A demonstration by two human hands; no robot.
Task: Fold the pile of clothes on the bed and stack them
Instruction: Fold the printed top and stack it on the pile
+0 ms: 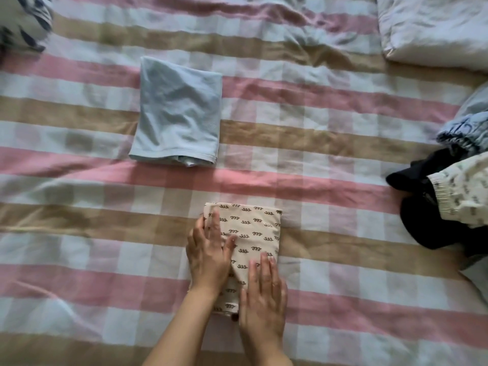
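Observation:
A cream garment with small dark squiggles (253, 233) lies folded into a narrow rectangle on the checked bed sheet (343, 273), near the front middle. My left hand (208, 257) rests flat on its left edge, fingers spread. My right hand (264, 294) presses flat on its lower right part. Neither hand grips the cloth. A light blue garment (179, 112) lies folded as a neat square farther back, to the left. The unfolded pile (446, 191) sits at the right edge: dark, light blue and cream printed pieces bunched together.
A white pillow (435, 30) lies at the back right corner. A blue-and-white patterned cloth (23, 22) shows at the back left corner. Bare checked sheet stretches between the two folded garments and to the left.

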